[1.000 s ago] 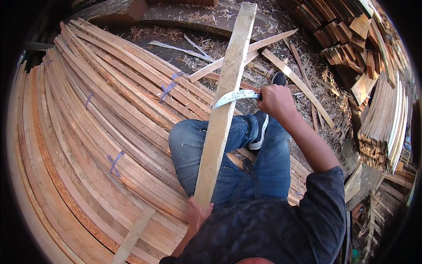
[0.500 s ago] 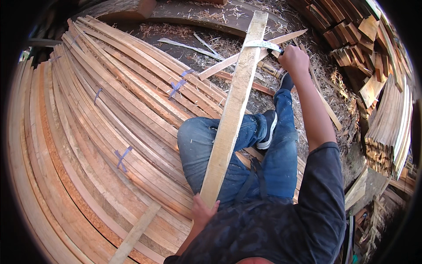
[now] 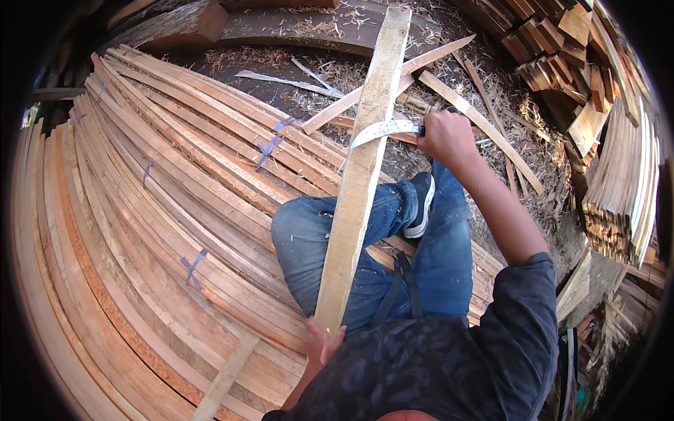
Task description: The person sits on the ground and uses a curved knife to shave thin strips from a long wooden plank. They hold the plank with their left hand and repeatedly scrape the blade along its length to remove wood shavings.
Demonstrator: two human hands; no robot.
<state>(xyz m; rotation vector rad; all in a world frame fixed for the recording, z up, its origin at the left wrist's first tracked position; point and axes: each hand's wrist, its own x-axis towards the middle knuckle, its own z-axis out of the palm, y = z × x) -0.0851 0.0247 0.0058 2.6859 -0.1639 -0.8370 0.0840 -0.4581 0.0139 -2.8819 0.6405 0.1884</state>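
A long pale wooden plank (image 3: pixel 360 193) slopes away from my waist, over my bent leg, to the far shavings. Its near end is gripped by my left hand (image 3: pixel 322 341), thumb on one side and fingers partly hidden beneath. My right hand (image 3: pixel 448 138) is closed around the dark handle of a curved knife (image 3: pixel 386 129). The knife's whitish, hooked blade lies across the plank's upper face, a little beyond its middle. Whether the edge bites into the wood I cannot tell.
Bundles of long wooden strips (image 3: pixel 175 210) tied with purple ties (image 3: pixel 268 149) spread over the left side. Loose wood pieces (image 3: pixel 484 130) and shavings cover the ground ahead. Stacked timber (image 3: pixel 554 56) rises at the far right, with another strip bundle (image 3: pixel 618 189) below it.
My right hand has drawn the knife nearer along the plank, from near its far end toward its middle. My left hand keeps its hold; the whole view has shifted slightly.
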